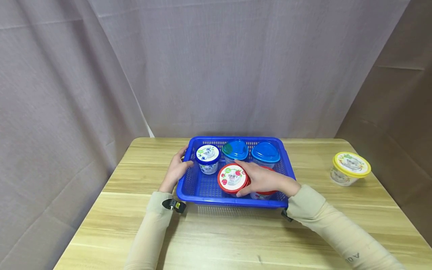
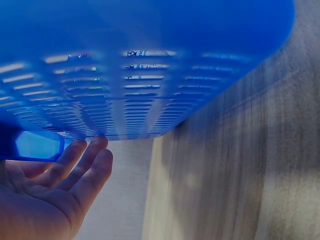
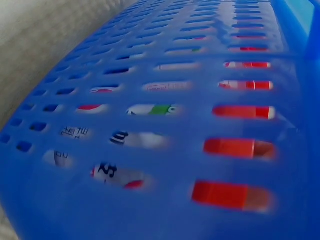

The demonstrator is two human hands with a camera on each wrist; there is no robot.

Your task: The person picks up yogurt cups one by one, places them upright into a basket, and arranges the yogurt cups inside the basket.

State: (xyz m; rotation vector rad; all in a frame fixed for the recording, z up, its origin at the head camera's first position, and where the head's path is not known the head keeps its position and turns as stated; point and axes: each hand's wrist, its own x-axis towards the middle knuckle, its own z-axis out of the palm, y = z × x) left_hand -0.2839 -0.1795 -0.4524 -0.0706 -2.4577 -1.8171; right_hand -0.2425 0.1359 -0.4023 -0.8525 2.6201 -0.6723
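Observation:
A blue plastic basket (image 1: pixel 233 201) sits on the table with several lidded tubs inside. My left hand (image 1: pixel 177 167) holds its left side, thumb over the rim; in the left wrist view, the fingers (image 2: pixel 92 167) reach along the outside wall. Inside the basket, my right hand (image 1: pixel 263 178) grips a round red-lidded tub (image 1: pixel 232 178) with strawberry pictures. Another red-lidded tub (image 1: pixel 261 195) is partly hidden under that hand. At the back left of the basket stands a dark-blue-lidded tub (image 1: pixel 207 153). Through the slots, the right wrist view shows red lids and printed tub walls.
Two containers with rounded triangular lids, a left one (image 1: pixel 235 149) and a right one (image 1: pixel 265 152), stand along the basket's back wall. A yellow-lidded tub (image 1: pixel 351 165) stands apart on the wooden table (image 1: pixel 216 236), to the right. Grey curtain (image 1: pixel 236 75) hangs behind the table.

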